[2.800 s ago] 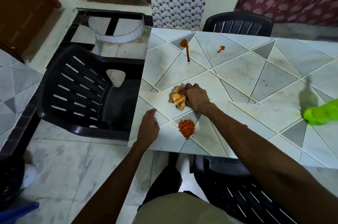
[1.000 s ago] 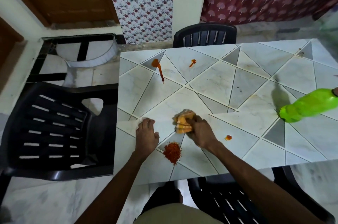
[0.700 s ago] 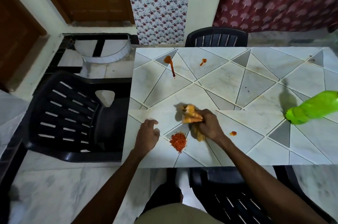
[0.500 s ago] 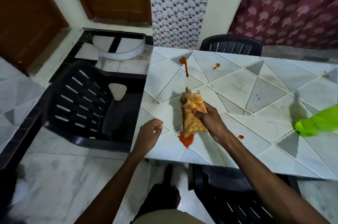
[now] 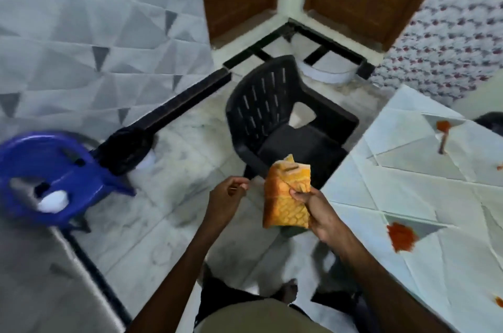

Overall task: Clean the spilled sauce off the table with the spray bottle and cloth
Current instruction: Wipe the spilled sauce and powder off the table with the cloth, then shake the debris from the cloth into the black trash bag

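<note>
Far left of the black slatted plastic chair (image 5: 285, 126) stands a blue plastic stool (image 5: 54, 169), blurred. Just in front of the chair, the left hand (image 5: 226, 196) hangs over the floor with its fingers loosely curled and, as far as the blur allows, nothing in them. It looks ready to take a corner of the orange waffle-weave cloth (image 5: 287, 196). The cloth hangs beside it, nearer the chair's seat and clear of everything. The right hand (image 5: 318, 210) pinches it at mid-height between thumb and fingers, probably to let it unfold so that a fresh face can be found. Right of the chair lies the white marble-patterned table (image 5: 408, 164). On it are a thick red sauce blob (image 5: 401, 234) near the front edge and a red sauce streak (image 5: 443, 132) level with the chair's back, both unwiped.

Half a second ago the cloth was hanging over the blob with the left hand at the table's edge. Now both hands are off the table, chair-side, and the view has swung left, losing the green bottle.
</note>
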Demonstrator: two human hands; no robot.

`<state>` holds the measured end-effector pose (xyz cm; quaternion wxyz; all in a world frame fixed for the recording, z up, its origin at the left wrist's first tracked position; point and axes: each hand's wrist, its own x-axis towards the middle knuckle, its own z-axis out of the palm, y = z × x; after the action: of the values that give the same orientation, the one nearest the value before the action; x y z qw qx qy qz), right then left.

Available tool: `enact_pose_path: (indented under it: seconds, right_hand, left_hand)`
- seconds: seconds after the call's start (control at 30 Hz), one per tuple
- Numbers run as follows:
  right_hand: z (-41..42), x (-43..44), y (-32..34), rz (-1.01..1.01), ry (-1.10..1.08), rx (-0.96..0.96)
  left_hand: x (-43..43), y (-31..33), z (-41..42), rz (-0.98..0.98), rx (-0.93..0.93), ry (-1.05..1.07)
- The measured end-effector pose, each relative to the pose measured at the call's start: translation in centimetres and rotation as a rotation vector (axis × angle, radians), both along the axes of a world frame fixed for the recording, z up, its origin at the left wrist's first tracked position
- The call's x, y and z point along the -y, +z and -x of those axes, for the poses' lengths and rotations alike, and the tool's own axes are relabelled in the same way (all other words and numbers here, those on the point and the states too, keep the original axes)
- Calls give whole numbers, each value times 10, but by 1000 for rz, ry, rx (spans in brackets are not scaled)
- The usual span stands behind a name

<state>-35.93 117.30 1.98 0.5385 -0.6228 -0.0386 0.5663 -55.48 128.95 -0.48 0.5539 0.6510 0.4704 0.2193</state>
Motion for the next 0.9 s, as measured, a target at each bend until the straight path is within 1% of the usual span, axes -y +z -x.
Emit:
enact_pose_path:
  seconds: [0.17,0.27,0.4,0.57,0.63,0.8,0.83,0.87,0.9]
  right_hand:
    - [87,-96,-6,25,185,12]
    - [136,-152,-18,45,241,14]
    - [192,-222,-29,79,285,10]
    - [235,-312,-44,85,373,17]
    - [244,-351,-53,91,402,30]
    - [267,-477,-103,137,482,95]
    - [273,-513,-126,165,493,111]
    - [276,-527,-131,180,497,128]
    - [281,-552,-149,189,500,140]
  left_hand:
    - [-56,4,111,26,-14,220]
    - [-94,1,165,47,-4,309]
    - [-153,1,216,92,0,394]
    - [-226,-7,260,158,18,495]
    - [-256,-13,270,177,10,500]
    - [-360,-55,292,222,-16,540]
    - [-394,-81,297,245,-27,562]
    - [-406,-89,299,254,-37,576]
    - [-430,-110,304,264,-47,601]
